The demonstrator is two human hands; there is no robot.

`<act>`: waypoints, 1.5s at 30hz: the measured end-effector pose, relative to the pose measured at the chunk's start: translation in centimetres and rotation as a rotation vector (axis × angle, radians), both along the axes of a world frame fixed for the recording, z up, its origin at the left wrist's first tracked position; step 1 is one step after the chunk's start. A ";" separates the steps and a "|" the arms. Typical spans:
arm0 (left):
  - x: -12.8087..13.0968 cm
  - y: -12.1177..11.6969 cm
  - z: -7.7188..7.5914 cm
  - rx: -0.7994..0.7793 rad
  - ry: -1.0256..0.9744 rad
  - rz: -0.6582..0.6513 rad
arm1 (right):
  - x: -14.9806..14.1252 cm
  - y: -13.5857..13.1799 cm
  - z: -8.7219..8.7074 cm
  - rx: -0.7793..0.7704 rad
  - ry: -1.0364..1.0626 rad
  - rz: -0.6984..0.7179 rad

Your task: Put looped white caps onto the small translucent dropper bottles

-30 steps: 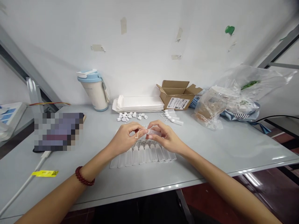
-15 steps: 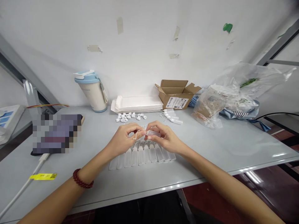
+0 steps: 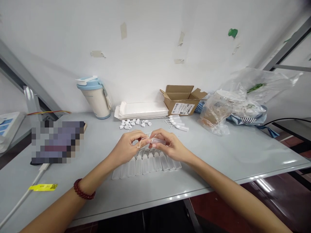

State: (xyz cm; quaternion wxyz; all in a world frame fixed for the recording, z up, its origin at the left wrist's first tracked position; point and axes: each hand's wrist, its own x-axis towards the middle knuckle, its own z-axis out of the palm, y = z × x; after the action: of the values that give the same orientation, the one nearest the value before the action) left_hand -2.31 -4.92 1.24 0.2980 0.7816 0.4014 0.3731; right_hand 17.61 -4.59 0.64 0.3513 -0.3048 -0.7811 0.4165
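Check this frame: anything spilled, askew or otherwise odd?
No spill shows; the front bottles lie in a row. Oddest is pixelation blotting out part of the device, left; tape scraps, holding nothing, cling to the wall.

Clear tube (image 3: 158,141) in right hand (image 3: 174,146)

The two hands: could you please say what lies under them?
A row of tubes on the table shows below them. The left hand and right hand cover some tubes' far ends, which cannot be seen.

Left hand (image 3: 126,146), right hand (image 3: 171,145) close together, both pinching.
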 end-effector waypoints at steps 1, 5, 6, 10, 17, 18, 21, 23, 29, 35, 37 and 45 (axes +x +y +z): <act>0.0 0.0 -0.1 0.002 -0.001 0.000 | 0.0 0.0 0.0 0.002 -0.001 0.000; -0.1 0.1 -0.1 0.014 -0.003 -0.006 | 0.0 0.0 -0.1 0.006 0.003 -0.003; -0.1 0.1 0.0 0.017 0.001 -0.008 | 0.0 0.0 -0.1 0.003 0.006 -0.001; 0.0 -0.1 0.1 0.016 0.013 -0.001 | 0.0 0.0 -0.1 0.007 0.018 0.002; 0.0 -0.1 0.0 0.022 -0.009 -0.008 | 0.0 -0.1 0.0 0.014 0.012 -0.023; 0.0 0.0 0.1 0.021 -0.010 -0.011 | -0.1 -0.2 0.0 0.010 0.011 -0.020; -0.1 0.0 0.2 0.021 -0.019 -0.023 | -0.2 -0.3 0.0 0.010 0.009 -0.009; -0.1 0.0 0.2 0.028 -0.024 -0.026 | -0.2 -0.4 0.0 0.003 0.018 -0.003; -0.2 0.0 0.1 0.032 -0.028 -0.012 | -0.2 -0.4 0.0 -0.036 0.066 0.018; 0.1 -0.3 0.4 0.033 -0.037 -0.028 | -0.4 -0.5 -0.2 -0.115 0.075 0.057; 0.2 -0.4 0.6 0.037 -0.026 -0.038 | -0.5 -0.6 -0.2 -0.164 0.099 0.074; 0.4 -0.7 1.1 0.014 0.015 -0.083 | -0.2 -0.6 0.2 -0.250 0.121 0.176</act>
State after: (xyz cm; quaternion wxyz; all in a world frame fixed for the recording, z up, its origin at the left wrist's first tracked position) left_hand -1.93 -5.62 2.35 0.3045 0.8024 0.3684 0.3573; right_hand 17.37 -5.18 0.79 0.3191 -0.2511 -0.7242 0.5573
